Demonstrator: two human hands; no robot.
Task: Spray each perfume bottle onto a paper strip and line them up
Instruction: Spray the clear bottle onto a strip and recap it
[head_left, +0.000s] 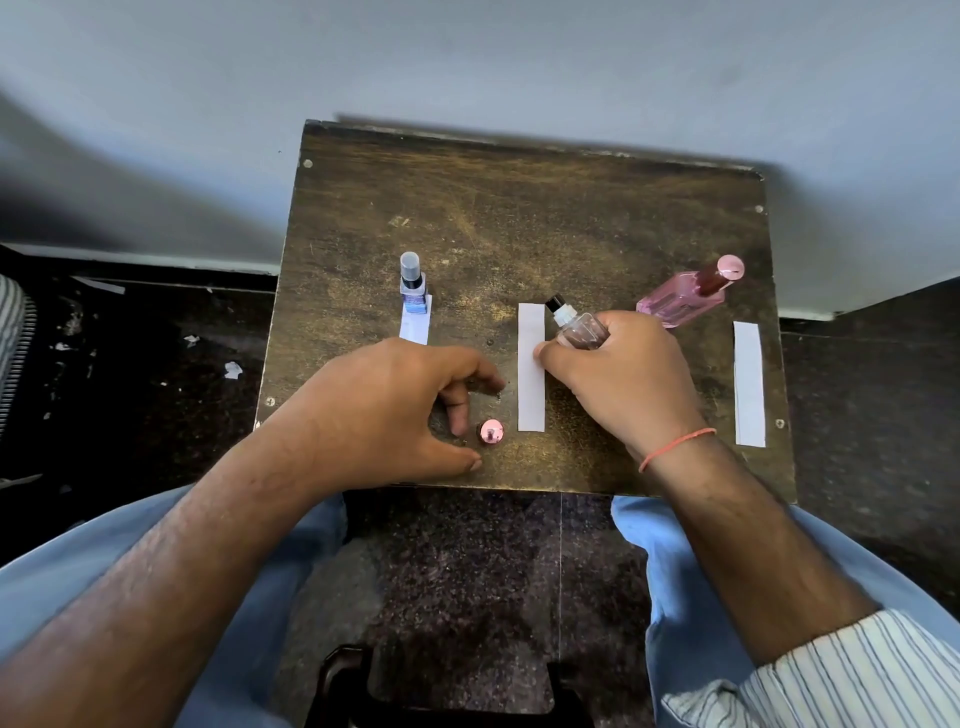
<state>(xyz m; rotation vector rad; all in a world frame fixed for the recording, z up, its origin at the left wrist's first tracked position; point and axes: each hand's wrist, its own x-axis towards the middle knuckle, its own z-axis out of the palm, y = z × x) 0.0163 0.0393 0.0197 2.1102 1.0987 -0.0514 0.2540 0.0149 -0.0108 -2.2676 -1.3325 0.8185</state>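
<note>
My right hand (626, 376) is shut on a small clear bottle (577, 327) whose black nozzle tilts toward the middle paper strip (531, 384). A pink cap (490, 432) lies on the table beside my left hand (400, 405), which hovers open just left of it, fingers curled and apart. A small blue bottle (413, 283) with a clear cap stands on the far end of the left paper strip (414, 327). Behind my right hand a larger pink bottle (685, 296) stands with its pink cap on. The right paper strip (749, 384) lies bare.
The small worn wooden table (519, 218) stands against a grey wall. Its front edge is at my knees, in blue trousers. Dark speckled floor with paper scraps lies to the left. A dark object sits on the floor between my legs.
</note>
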